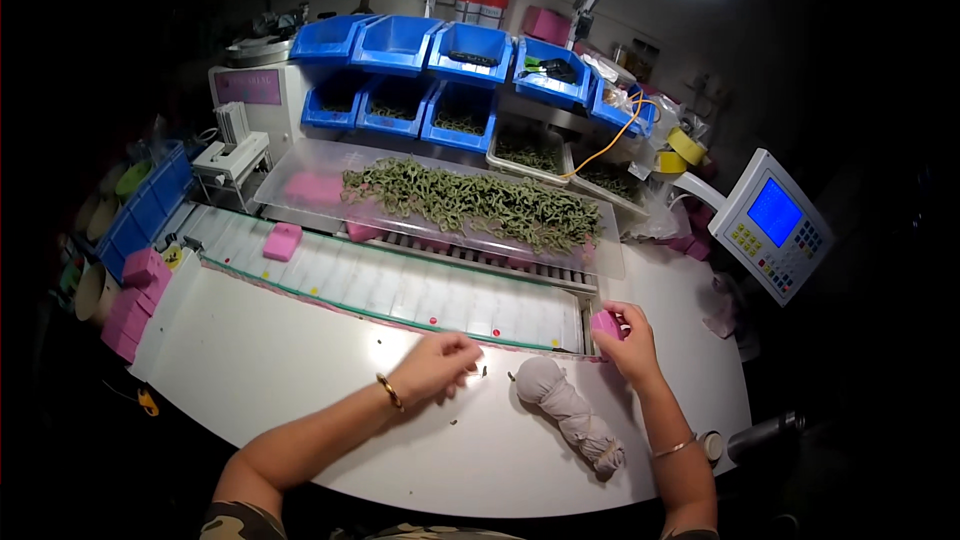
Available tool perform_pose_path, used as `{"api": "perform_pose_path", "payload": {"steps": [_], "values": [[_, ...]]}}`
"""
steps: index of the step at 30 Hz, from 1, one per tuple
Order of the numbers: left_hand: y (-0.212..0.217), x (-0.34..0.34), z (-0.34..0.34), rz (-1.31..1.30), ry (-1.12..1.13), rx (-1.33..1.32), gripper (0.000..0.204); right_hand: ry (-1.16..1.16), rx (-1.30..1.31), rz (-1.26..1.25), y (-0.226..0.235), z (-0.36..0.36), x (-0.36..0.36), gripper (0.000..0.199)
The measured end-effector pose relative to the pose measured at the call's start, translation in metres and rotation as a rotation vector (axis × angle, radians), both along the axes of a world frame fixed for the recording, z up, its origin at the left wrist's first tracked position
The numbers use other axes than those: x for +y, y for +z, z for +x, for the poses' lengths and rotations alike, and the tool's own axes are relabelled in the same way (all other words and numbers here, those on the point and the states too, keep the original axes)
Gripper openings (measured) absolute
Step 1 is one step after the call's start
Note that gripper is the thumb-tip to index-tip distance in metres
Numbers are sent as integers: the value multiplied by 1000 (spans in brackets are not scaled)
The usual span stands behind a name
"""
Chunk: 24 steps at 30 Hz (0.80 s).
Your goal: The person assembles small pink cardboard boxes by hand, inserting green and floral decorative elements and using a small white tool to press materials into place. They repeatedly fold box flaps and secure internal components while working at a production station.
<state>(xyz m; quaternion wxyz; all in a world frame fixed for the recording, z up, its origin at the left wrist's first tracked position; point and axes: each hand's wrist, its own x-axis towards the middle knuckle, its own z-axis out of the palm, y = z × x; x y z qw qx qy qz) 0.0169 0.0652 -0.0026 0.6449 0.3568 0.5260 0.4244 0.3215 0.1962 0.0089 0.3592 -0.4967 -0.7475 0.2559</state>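
My right hand point(630, 342) grips a small pink box point(605, 324) at the right end of a long white channel point(400, 285) divided into compartments. Over the white table point(290, 340), just in front of the channel, my left hand point(437, 368) has its fingers curled together. Whatever may be between them is hidden. A tiny dark piece point(485, 372) lies beside those fingertips. Between my hands rests a twisted grey cloth bundle point(568, 414), rounded at its far end. Another pink box point(283, 241) sits on the channel toward the left.
Behind the channel, a clear tray point(285, 202) carries a heap of curly green dried pieces point(480, 202). Blue bins point(395, 45) stand in two rows beyond it. A keypad with a blue screen point(776, 212) juts in from the right. Pink boxes point(128, 320) are stacked far left.
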Motion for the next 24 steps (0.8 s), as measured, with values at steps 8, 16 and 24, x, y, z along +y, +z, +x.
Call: {"api": "perform_pose_path", "payload": {"steps": [8, 16, 24], "values": [[-27, 67, -137, 730, 504, 1237, 30, 363, 233, 26, 39, -79, -102, 55], [-19, 108, -175, 42, 305, 1524, 52, 562, 248, -35, 18, -131, -126, 50], [-21, 126, -139, 68, 198, 1537, 58, 560, 275, -118, 9, -129, -126, 47]]}}
